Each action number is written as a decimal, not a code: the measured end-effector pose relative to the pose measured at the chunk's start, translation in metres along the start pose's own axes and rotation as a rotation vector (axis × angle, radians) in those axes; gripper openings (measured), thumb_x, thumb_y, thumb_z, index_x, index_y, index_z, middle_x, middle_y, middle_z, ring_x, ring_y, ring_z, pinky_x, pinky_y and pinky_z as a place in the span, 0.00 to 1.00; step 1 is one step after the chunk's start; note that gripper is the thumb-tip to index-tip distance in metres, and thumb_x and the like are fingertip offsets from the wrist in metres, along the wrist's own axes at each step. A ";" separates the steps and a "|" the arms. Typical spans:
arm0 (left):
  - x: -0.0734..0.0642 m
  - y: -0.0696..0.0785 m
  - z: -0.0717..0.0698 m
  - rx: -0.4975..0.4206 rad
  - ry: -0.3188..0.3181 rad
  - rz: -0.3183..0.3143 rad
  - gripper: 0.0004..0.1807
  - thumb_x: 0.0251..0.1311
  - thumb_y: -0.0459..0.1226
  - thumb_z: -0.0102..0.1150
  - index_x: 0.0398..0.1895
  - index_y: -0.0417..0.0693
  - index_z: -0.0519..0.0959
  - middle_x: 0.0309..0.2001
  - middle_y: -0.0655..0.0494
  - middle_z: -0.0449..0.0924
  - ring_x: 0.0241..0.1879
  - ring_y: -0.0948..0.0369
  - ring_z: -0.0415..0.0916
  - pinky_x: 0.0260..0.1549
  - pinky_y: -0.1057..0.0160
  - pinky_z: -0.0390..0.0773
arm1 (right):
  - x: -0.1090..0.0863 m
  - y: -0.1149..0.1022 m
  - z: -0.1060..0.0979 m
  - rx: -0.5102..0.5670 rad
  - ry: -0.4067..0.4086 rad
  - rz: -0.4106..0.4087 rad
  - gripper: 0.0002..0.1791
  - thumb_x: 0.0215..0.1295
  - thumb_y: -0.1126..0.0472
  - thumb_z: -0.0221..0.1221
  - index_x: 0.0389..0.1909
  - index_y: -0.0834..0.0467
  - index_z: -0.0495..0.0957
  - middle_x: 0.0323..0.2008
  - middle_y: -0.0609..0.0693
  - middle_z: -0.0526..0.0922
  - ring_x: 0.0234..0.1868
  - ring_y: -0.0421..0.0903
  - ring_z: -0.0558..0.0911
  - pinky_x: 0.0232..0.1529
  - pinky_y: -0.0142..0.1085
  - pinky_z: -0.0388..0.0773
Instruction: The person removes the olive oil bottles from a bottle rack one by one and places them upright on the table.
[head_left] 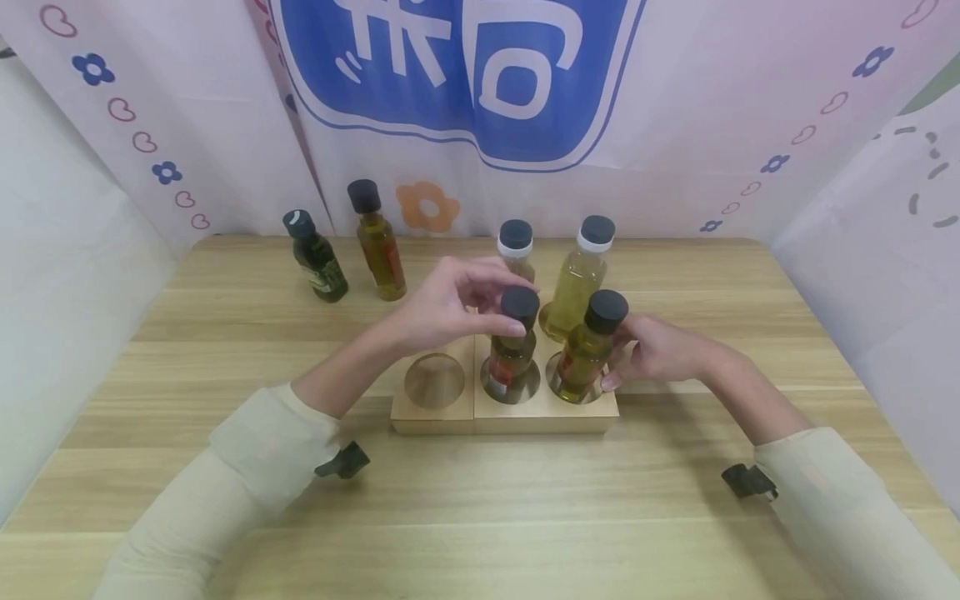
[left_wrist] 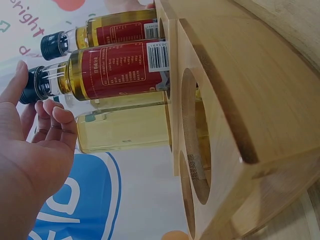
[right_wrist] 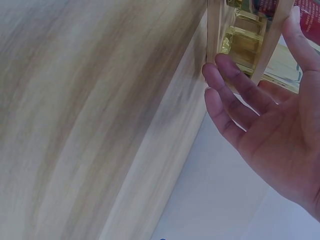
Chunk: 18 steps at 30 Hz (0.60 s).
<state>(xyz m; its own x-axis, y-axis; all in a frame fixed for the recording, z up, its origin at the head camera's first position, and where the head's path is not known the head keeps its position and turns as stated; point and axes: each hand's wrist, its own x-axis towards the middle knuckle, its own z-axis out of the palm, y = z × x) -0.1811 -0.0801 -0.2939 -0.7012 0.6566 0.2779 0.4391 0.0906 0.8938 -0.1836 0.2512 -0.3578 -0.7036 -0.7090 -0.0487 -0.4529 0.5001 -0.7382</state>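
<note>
My left hand [head_left: 465, 304] pinches the black cap of a small oil bottle [head_left: 512, 354] with a red label. That bottle stands upright in a front hole of the wooden bottle holder [head_left: 432, 423]. In the left wrist view, the thumb and a finger lie on either side of the cap [left_wrist: 33, 86]. My right hand [head_left: 660, 350] is at the holder's right end, beside a second red-labelled bottle [head_left: 581, 362] in the neighbouring front hole. Its fingers are loosely bent in the right wrist view, fingertips [right_wrist: 212, 75] right at the holder's end and thumb near the top board.
Behind stand two pale-yellow oil bottles with white-ringed black caps, one at the right [head_left: 573, 287], one [head_left: 516, 242] partly hidden by my left hand. A dark green bottle [head_left: 318, 262] and an amber bottle [head_left: 381, 250] stand on the table [head_left: 480, 517] at back left, before a printed curtain.
</note>
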 end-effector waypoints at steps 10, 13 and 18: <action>0.000 0.000 0.001 -0.004 0.008 0.012 0.19 0.56 0.28 0.75 0.52 0.36 0.86 0.39 0.50 0.82 0.33 0.53 0.76 0.33 0.63 0.79 | 0.000 0.003 0.001 0.003 -0.002 0.010 0.37 0.52 0.64 0.78 0.60 0.67 0.71 0.48 0.56 0.88 0.45 0.50 0.86 0.50 0.54 0.84; 0.001 0.000 0.001 -0.007 0.015 0.020 0.18 0.56 0.28 0.75 0.51 0.35 0.86 0.38 0.50 0.82 0.34 0.55 0.76 0.34 0.63 0.80 | 0.000 0.002 0.001 0.005 0.002 0.003 0.37 0.52 0.64 0.79 0.60 0.68 0.71 0.47 0.56 0.88 0.45 0.50 0.86 0.49 0.54 0.84; 0.001 0.000 0.002 0.000 0.030 0.027 0.18 0.55 0.28 0.76 0.50 0.35 0.86 0.36 0.50 0.80 0.31 0.57 0.75 0.32 0.63 0.79 | 0.000 0.001 0.001 0.011 0.003 0.013 0.37 0.52 0.64 0.79 0.60 0.67 0.71 0.48 0.56 0.87 0.45 0.51 0.85 0.49 0.54 0.84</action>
<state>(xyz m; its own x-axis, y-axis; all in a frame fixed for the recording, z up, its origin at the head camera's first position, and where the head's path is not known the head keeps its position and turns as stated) -0.1809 -0.0779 -0.2946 -0.7056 0.6361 0.3123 0.4583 0.0735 0.8858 -0.1837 0.2509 -0.3594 -0.7110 -0.7010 -0.0560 -0.4380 0.5037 -0.7446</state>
